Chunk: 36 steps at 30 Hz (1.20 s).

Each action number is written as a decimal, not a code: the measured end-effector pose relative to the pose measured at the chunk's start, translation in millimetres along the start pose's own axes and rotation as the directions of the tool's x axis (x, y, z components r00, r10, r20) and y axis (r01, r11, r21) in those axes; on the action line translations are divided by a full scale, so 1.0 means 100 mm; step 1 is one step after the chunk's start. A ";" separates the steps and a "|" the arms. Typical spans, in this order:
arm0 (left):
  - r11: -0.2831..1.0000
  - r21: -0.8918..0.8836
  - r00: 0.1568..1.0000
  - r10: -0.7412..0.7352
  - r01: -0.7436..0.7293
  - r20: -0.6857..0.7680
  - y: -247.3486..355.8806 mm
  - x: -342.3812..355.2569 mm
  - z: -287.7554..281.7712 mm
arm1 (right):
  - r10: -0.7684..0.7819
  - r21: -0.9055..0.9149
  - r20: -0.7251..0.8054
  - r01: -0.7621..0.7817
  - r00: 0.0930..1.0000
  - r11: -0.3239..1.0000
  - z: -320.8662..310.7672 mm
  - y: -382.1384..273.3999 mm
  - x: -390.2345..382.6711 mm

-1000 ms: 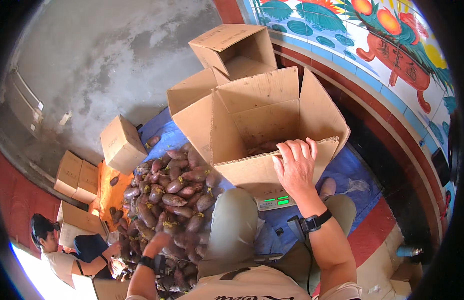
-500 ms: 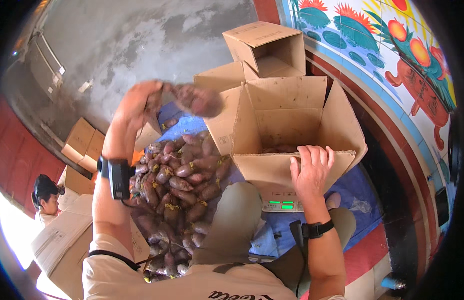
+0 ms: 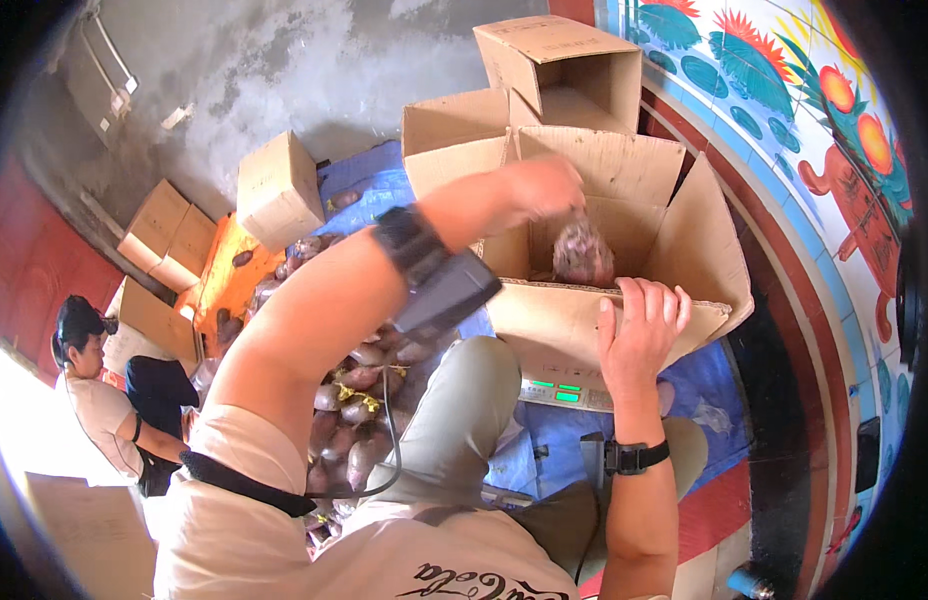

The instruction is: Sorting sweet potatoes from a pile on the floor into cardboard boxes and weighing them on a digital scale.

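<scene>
Left hand (image 3: 547,188) has swung right over carton (image 3: 544,318), gripping purple tuber (image 3: 584,257) by its end; likely firm, weighty, better held mid-body. Right hand (image 3: 639,330) clasps carton's near rim.

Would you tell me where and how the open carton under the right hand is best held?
The open carton is probably best gripped at its near top edge, from the wearer's side: that thin edge stands free, so fingers can hook over it, like those of the right hand. The left hand, holding a tuber, is over the opening.
</scene>
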<state>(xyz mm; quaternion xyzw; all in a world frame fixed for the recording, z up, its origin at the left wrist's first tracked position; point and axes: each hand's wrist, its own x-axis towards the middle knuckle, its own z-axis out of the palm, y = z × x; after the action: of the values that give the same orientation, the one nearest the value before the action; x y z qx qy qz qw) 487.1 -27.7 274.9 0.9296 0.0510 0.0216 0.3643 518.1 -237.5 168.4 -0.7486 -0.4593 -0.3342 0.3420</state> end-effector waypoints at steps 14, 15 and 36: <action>0.832 0.551 0.915 -0.265 0.059 0.303 -0.20 0.00 0.50 | -0.031 -0.120 0.050 0.037 0.998 0.992 0.05 0.04 -0.02; 0.819 0.570 0.926 -0.258 0.057 0.277 -0.22 -0.02 0.48 | -0.016 -0.133 0.051 0.023 0.999 0.991 0.06 0.02 -0.03; 0.976 -0.057 0.799 -0.204 0.208 -0.566 -1.08 -2.42 -0.06 | -0.046 -0.228 0.015 0.048 0.999 0.972 0.09 0.04 0.01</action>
<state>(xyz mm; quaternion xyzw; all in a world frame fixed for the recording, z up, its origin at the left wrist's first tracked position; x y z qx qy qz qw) 237.4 27.9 205.3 0.8710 0.2580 0.2579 0.3291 523.4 -231.5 163.3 -0.7735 -0.4370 -0.3892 0.2436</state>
